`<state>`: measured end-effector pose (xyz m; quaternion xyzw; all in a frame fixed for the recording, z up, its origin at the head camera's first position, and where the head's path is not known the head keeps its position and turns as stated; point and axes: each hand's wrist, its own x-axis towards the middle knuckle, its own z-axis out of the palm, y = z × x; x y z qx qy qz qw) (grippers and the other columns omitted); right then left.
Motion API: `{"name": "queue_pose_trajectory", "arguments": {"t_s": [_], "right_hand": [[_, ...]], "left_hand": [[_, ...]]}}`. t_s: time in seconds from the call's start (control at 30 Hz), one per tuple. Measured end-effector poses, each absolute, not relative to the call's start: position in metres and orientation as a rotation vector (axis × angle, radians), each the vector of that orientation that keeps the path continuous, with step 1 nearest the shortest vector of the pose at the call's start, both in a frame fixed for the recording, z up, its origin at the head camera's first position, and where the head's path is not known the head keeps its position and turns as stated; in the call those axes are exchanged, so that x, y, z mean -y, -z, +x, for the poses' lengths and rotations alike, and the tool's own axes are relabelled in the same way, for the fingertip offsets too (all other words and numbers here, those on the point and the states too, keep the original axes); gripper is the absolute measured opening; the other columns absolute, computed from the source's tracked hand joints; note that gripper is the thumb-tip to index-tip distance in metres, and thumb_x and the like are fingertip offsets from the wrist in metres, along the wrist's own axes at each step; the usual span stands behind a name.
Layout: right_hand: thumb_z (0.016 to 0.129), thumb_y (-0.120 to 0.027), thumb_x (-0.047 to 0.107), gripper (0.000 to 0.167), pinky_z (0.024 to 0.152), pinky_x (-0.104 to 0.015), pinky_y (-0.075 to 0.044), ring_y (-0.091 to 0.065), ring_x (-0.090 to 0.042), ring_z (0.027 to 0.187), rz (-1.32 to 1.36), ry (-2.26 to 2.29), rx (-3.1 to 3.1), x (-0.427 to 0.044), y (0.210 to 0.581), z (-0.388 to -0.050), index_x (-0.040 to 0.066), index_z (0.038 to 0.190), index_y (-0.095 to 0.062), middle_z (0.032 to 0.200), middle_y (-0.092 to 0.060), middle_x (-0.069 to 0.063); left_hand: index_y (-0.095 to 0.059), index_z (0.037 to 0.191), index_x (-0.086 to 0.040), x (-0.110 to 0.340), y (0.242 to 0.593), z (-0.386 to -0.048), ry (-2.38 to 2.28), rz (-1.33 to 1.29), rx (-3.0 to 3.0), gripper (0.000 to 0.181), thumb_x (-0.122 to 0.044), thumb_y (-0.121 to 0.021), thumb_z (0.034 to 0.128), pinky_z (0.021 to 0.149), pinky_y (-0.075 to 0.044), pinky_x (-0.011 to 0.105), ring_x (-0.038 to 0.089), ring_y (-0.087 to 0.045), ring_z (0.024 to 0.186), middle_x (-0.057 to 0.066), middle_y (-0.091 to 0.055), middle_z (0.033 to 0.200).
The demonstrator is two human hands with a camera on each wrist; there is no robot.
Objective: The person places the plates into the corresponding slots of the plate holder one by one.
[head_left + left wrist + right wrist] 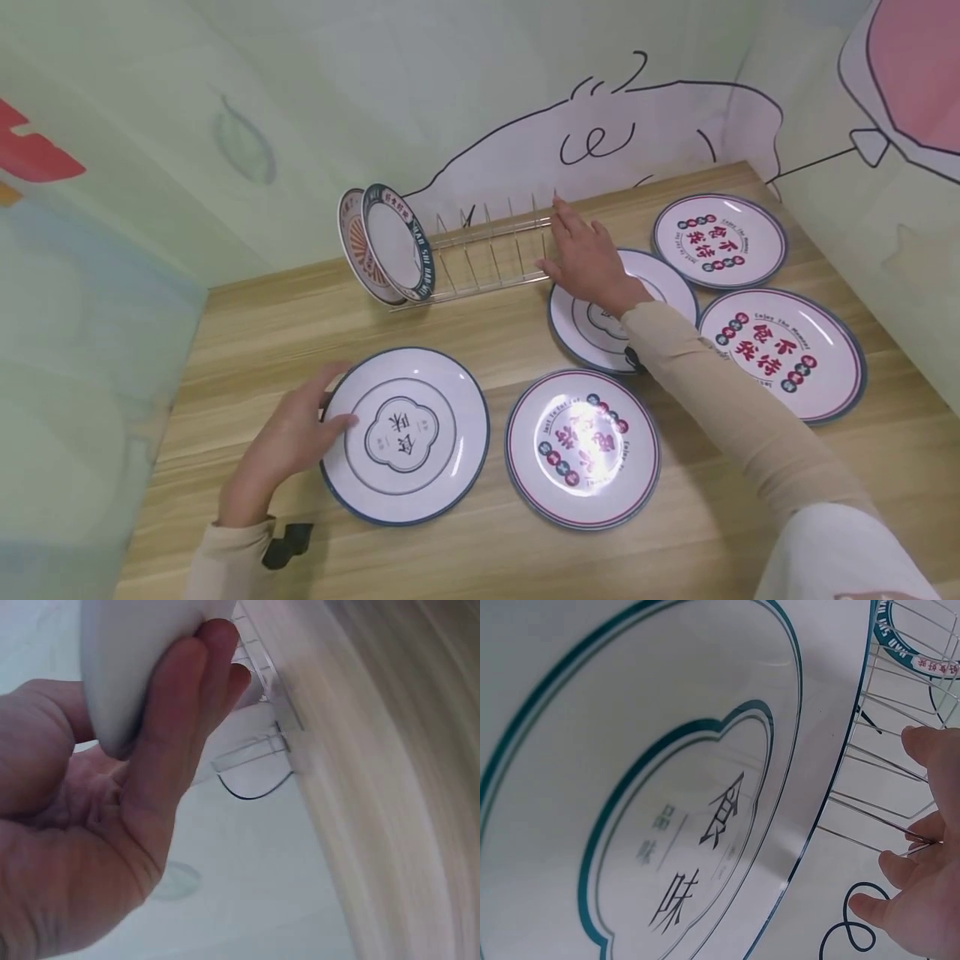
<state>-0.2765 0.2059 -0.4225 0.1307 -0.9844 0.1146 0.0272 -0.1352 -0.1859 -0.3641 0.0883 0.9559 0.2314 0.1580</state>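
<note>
My left hand (292,433) grips the left rim of a white plate (427,483) with a blue edge and a flower-shaped emblem, thumb on top. In the left wrist view the fingers (169,727) lie along one side of the tilted plate (127,652). At the right end of the wire rack (480,287), my right hand (592,258) holds the wires between thumb and fingers, above another emblem plate (667,279). Two plates stand upright in the rack's left end: a dark-rimmed one (397,242) in front of one with red rays (352,225).
A red-lettered plate (581,508) lies at the front centre. Two more, one at the back right (765,242) and one nearer (832,358), lie on the wooden table (255,317). A patterned cloth wall (315,108) stands behind the rack.
</note>
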Motion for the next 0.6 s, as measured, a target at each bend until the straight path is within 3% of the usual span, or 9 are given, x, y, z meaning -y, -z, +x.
{"name": "queue_pose_trajectory", "arguments": {"t_s": [0.27, 0.47, 0.6], "right_hand": [[0.101, -0.053, 0.044, 0.080, 0.122, -0.058, -0.021, -0.019, -0.032, 0.155, 0.401, -0.399, 3.040, -0.206, 0.419, -0.277, 0.000, 0.158, -0.018, 0.169, -0.007, -0.015], [0.101, -0.053, 0.043, 0.081, 0.123, -0.057, -0.019, -0.017, -0.031, 0.155, 0.397, -0.416, 3.050, -0.206, 0.418, -0.277, 0.002, 0.159, -0.014, 0.169, -0.006, -0.014], [0.101, -0.053, 0.042, 0.083, 0.123, -0.058, -0.017, -0.015, -0.032, 0.155, 0.406, -0.431, 3.053, -0.207, 0.420, -0.276, 0.001, 0.159, -0.012, 0.169, -0.006, -0.015]], "left_hand": [[-0.039, 0.151, -0.004, 0.175, 0.345, -0.132, -0.710, 0.375, -2.807, 0.063, 0.002, -0.062, 0.0930, 0.082, -0.059, 0.051, 0.052, -0.060, 0.118, 0.031, -0.051, 0.143], [-0.041, 0.151, -0.007, 0.162, 0.329, -0.129, -0.728, 0.371, -2.861, 0.062, -0.001, -0.061, 0.0934, 0.068, -0.062, 0.042, 0.045, -0.070, 0.100, 0.033, -0.058, 0.133], [-0.044, 0.149, -0.006, 0.150, 0.321, -0.130, -0.679, 0.375, -2.942, 0.060, -0.002, -0.062, 0.0927, 0.060, -0.058, 0.037, 0.033, -0.072, 0.081, 0.033, -0.061, 0.129]]}}
